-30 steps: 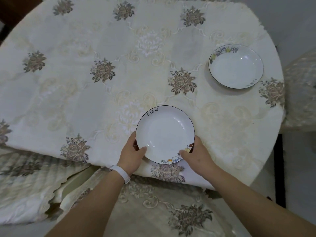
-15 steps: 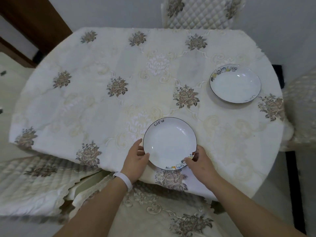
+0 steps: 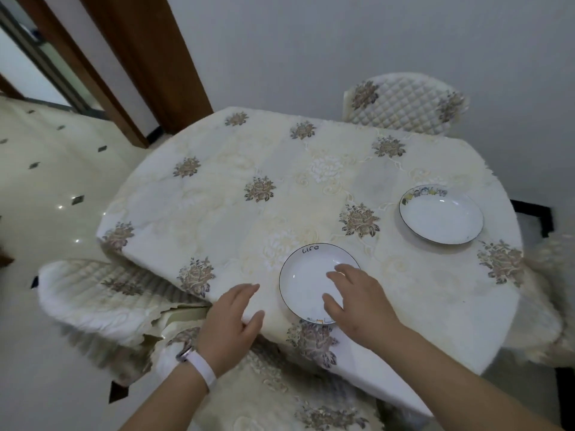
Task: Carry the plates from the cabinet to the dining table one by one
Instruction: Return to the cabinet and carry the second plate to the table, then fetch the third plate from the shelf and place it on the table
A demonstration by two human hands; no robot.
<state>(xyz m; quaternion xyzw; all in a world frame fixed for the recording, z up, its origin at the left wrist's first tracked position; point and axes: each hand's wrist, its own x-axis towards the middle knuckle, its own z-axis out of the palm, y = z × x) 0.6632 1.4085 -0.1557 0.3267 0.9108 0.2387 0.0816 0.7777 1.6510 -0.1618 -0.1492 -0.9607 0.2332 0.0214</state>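
A white plate [image 3: 306, 279] with a dark rim and the word "Life" lies flat on the dining table [image 3: 217, 213] near its front edge. My right hand [image 3: 357, 303] hovers over the plate's right half with fingers spread, holding nothing. My left hand [image 3: 231, 325] is off the plate, to its left above the table's front edge, fingers apart and empty. A second white plate [image 3: 441, 216] with small pictures on its rim lies at the table's right side. The cabinet is not in view.
A cream floral cloth covers the table. Quilted covered chairs stand at the far side [image 3: 404, 104], at the left [image 3: 102, 293], at the right edge [image 3: 553, 300] and just below my arms. A brown door frame [image 3: 143, 63] and tiled floor [image 3: 46, 169] lie to the left.
Both hands have let go of the near plate, which now rests on the table. My left hand has moved left, my right hand has lifted over the plate. The camera has pulled back and up.
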